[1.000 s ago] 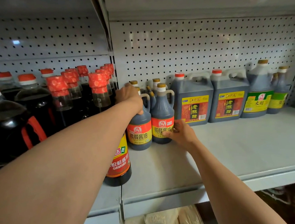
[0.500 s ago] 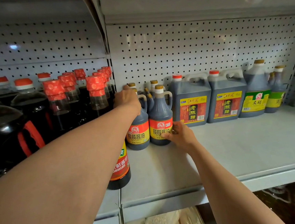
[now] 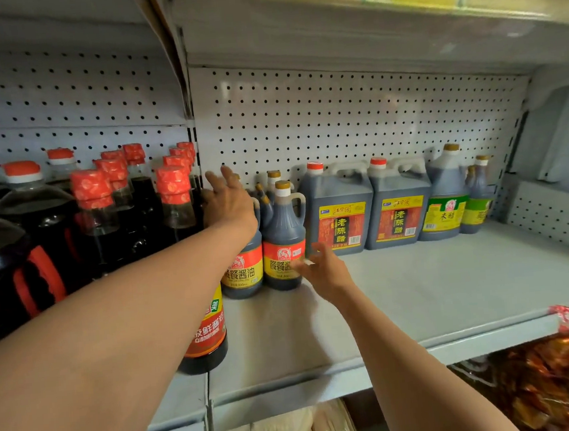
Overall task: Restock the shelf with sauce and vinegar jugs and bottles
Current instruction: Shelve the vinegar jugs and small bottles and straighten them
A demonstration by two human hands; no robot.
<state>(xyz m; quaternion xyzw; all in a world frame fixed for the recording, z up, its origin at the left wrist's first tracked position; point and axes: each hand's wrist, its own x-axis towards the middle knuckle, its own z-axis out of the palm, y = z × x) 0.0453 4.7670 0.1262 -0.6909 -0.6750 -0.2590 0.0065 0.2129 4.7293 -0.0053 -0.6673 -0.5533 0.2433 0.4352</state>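
The two handled soy sauce bottles (image 3: 265,248) stand upright side by side on the shelf (image 3: 436,281), well back from its front edge, long axes vertical. My right hand (image 3: 322,270) is loose, fingers spread and gripping nothing; its blurred fingertips (image 3: 301,265) sit at the label of the right-hand bottle (image 3: 283,243), and I cannot tell whether they touch it. That bottle lies just to the left and a little beyond this hand. My left hand (image 3: 228,199) is also spread wide and holds nothing, raised at the neck of the left-hand bottle (image 3: 242,260), which lies just beneath and to its right. More bottles of the same kind stand behind the pair. Farther right, against the pegboard (image 3: 353,116), stand two square vinegar jugs (image 3: 368,208). I judge both bottles placed; each hand is nearest its own, and bare shelf lies in front for more stock.
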